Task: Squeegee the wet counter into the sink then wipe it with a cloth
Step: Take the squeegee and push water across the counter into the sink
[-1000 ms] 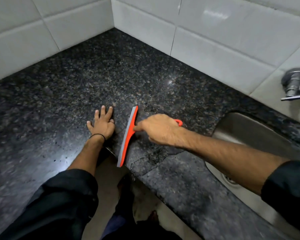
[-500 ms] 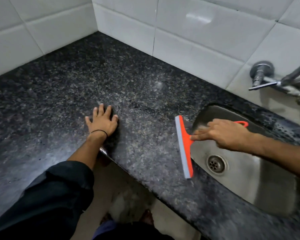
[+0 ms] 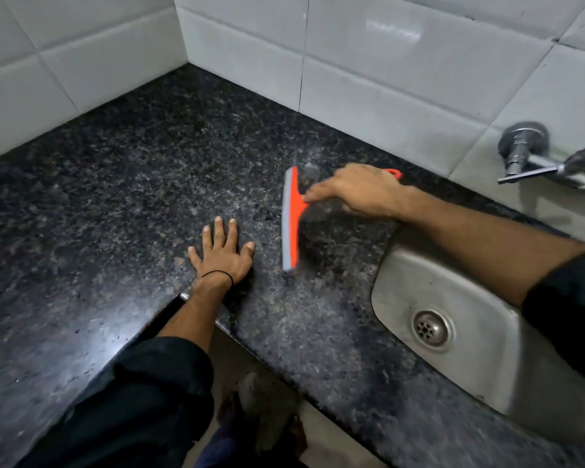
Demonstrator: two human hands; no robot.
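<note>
Tile backs the corner on the left, above the dark speckled counter. Next along, the left hand lies flat on the stone near the front edge, fingers spread, holding nothing; a thin black band circles its wrist. Just beside it to the right sits the squeegee, orange with a grey rubber strip, blade standing roughly front to back on the counter with a small wet patch at its left. The right hand is wrapped over its handle, fingers pressed around it, the orange loop end poking out behind. It looks light and stiff, with only the rubber edge soft, so the handle is the place to hold, though wet plastic may slip. Further right come the steel sink and a wall tap. No brand, label or writing is legible anywhere.
</note>
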